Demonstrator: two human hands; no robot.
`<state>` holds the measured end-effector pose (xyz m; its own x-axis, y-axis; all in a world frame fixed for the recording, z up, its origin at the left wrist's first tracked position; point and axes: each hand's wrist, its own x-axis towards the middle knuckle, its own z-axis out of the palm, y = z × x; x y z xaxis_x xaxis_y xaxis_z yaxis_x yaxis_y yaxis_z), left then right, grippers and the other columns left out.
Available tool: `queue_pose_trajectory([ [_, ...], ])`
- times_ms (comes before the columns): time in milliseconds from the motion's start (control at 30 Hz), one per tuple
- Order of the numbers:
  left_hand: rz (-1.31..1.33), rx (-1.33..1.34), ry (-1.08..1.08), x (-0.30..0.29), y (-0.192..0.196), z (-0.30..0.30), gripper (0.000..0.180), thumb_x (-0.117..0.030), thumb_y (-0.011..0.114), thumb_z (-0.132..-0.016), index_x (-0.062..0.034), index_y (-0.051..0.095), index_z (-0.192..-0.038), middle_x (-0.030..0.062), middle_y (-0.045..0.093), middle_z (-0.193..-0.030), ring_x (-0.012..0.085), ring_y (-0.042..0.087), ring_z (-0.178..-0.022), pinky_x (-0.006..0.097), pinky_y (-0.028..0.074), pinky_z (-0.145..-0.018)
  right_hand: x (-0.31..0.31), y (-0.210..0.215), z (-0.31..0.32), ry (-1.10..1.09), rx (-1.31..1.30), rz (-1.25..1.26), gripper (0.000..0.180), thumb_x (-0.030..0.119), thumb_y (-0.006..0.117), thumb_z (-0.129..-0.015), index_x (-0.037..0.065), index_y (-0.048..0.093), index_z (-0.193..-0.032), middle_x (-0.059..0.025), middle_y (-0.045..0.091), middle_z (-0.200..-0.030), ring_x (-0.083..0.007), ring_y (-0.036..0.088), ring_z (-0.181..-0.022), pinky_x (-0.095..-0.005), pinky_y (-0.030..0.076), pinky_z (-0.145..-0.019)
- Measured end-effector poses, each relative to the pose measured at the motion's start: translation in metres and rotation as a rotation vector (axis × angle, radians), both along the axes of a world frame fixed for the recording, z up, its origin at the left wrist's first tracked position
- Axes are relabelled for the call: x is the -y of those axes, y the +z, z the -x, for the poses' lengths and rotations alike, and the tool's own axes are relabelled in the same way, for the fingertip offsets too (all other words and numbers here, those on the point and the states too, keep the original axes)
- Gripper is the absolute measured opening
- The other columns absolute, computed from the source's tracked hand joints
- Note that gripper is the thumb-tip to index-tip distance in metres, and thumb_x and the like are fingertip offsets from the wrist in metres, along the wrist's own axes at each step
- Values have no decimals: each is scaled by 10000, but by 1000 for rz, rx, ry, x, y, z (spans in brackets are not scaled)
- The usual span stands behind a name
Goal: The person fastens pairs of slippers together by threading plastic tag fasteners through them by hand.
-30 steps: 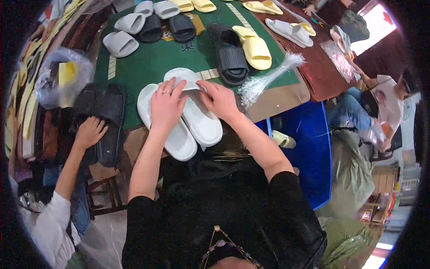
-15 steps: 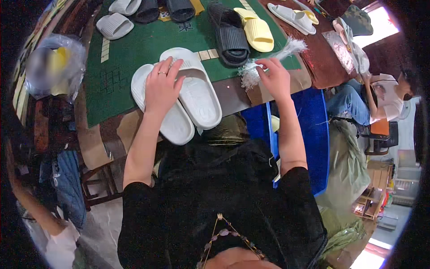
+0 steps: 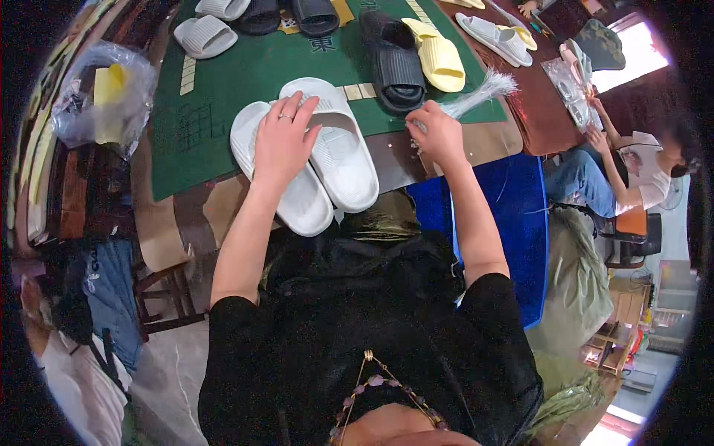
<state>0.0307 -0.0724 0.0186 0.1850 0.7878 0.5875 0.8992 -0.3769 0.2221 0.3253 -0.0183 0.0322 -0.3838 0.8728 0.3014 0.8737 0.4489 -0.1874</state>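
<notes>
A pair of white slide slippers lies at the table's front edge, toes away from me. My left hand (image 3: 286,145) lies over the left white slipper (image 3: 309,208), fingers stretched across the straps and thumb apart. Beside it, the right white slipper (image 3: 349,167) shows its ribbed insole. My right hand (image 3: 439,134) is closed in a pinch at the near end of a bundle of thin, whitish plastic strands (image 3: 487,91). Whatever sits between those fingertips is too small to make out. A black slipper (image 3: 398,78) and a yellow slipper (image 3: 440,63) lie just beyond.
More grey (image 3: 204,37) and black slippers (image 3: 316,16) stand at the back of the green mat (image 3: 223,89). Left is a clear plastic bag (image 3: 71,119); below right, a blue bin (image 3: 513,238). A seated person (image 3: 643,171) works at the right.
My right hand has come down and left, its fingers closing at the near end of the strand bundle. My left hand stays on the slippers. The view has shifted slightly.
</notes>
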Motion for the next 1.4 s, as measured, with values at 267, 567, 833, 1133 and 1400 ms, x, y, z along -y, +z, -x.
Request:
queue_pose_trajectory([
  [267,5,-6,13,1,1,3,468,-239,639,-810,-150,504,-1249,112,524,-1257,318,501,-1122,429,435,-908,10,9,14,-34,-265,-55,86,181,647,-810,125,674,-870,-36,601,-880,-247,612,-697,-364,490,-622],
  [567,-250,224,-177,7,16,1,402,-158,734,-712,-77,603,-1083,75,625,-1032,279,572,-968,393,440,-847,22,14,76,347,-463,-232,162,18,609,-803,59,644,-956,-102,608,-880,-290,598,-810,-345,487,-688],
  [833,-117,501,-359,10,21,6,170,53,639,-736,-7,656,-894,101,651,-874,234,602,-805,329,472,-710,48,32,134,263,-837,154,316,95,656,-774,52,523,-1058,-74,640,-817,-182,603,-675,-290,477,-621],
  [1133,-89,803,-220,14,21,20,71,44,631,-772,6,626,-832,95,633,-819,211,605,-786,295,478,-716,52,38,124,299,-655,278,149,179,678,-776,64,692,-869,-62,646,-753,-150,545,-588,-279,443,-551],
  [1400,-71,785,-269,16,18,20,91,29,644,-777,-10,642,-859,74,627,-816,178,590,-766,264,465,-665,73,47,106,237,-523,313,176,261,674,-764,88,691,-790,-76,655,-735,-223,624,-624,-324,482,-564],
])
